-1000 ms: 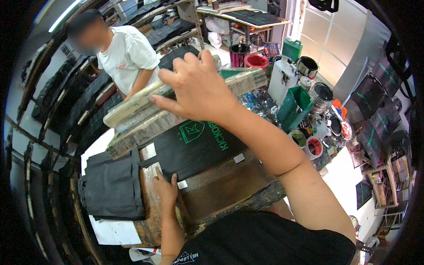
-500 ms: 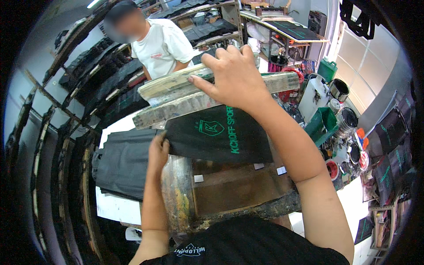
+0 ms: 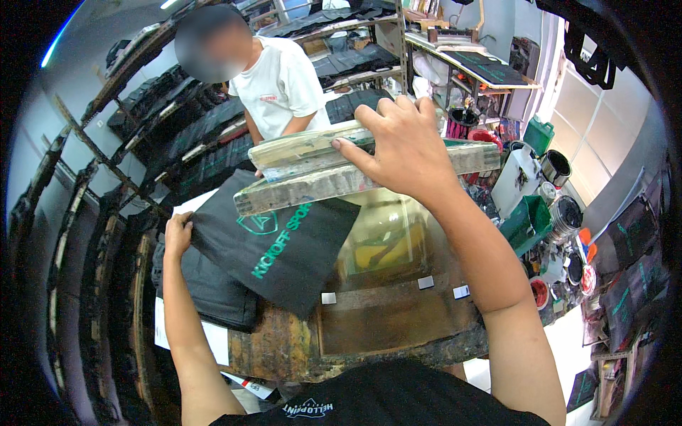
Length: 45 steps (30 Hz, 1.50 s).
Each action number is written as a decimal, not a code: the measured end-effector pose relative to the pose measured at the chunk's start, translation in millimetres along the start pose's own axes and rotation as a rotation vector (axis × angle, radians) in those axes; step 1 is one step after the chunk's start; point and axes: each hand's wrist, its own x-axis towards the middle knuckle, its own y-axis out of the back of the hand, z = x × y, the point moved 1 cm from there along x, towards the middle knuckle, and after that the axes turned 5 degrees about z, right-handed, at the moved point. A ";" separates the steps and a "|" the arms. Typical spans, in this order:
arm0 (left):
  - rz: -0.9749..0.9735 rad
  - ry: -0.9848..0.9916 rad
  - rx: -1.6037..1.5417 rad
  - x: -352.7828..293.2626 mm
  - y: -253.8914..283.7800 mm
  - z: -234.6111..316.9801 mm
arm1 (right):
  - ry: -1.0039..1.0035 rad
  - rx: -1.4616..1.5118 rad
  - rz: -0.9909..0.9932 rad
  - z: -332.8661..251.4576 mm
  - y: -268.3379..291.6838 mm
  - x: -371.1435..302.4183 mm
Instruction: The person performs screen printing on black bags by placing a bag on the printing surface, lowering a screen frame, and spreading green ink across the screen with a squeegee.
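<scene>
My left hand (image 3: 177, 233) pinches the corner of a black fabric bag (image 3: 298, 266) with a green crest and lettering. The bag hangs tilted, partly over the stack of black bags (image 3: 213, 298) at left and partly over the worn printing board (image 3: 383, 323). Raised above the board is a wooden screen-printing frame (image 3: 312, 192), which hides the bag's upper part. My right hand (image 3: 408, 145) is closed over the frame and the pale squeegee (image 3: 305, 150) lying along it, thumb on the squeegee. Small white squares (image 3: 328, 298) lie on the board.
Across the table stands a person in a white shirt (image 3: 280, 85), arms lowered behind the frame. Racks of black bags (image 3: 142, 153) fill the left. Paint cans (image 3: 566, 213), a green container (image 3: 526, 224) and a green jug (image 3: 538, 135) crowd the right side.
My left hand has moved left, drawing the printed bag off the board toward the stack and turning it askew. The frame stays raised in my right hand.
</scene>
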 end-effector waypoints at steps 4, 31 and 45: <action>0.243 0.281 0.142 -40.1 -33.2 -69.6 | 0.003 0.039 -0.020 -7.3 2.2 2.9; -0.092 -0.119 -1.080 -255.5 -118.5 312.7 | -0.026 -0.056 -0.089 -26.8 9.6 -24.0; 0.033 -0.317 -1.013 -253.0 -113.4 316.6 | -0.005 -0.034 -0.032 -28.5 6.8 -29.1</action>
